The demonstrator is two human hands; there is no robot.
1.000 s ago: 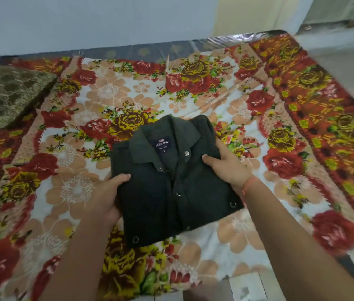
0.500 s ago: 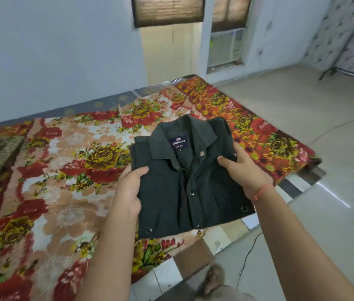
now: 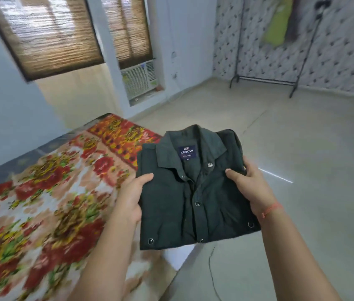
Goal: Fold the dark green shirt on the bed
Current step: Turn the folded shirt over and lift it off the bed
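Observation:
The dark green shirt [image 3: 184,205] is folded into a compact rectangle, collar and blue label facing up, snap buttons showing down the front. It is held in the air past the bed's right corner, above the floor. My left hand [image 3: 131,197] grips its left edge, thumb on top. My right hand [image 3: 250,185] grips its right edge, thumb on the chest; a red thread circles that wrist. The bed [image 3: 41,203] with its floral sheet lies to the left, below the shirt.
Bare tiled floor [image 3: 280,148] spreads to the right. A black clothes rack [image 3: 265,79] stands against the patterned far wall. An air-conditioner unit [image 3: 139,80] sits low in the wall under blinds. A thin cable [image 3: 211,270] lies on the floor.
Both hands have lifted the folded shirt off the bed and carried it to the right, out over the floor. The view has swung right and up with it.

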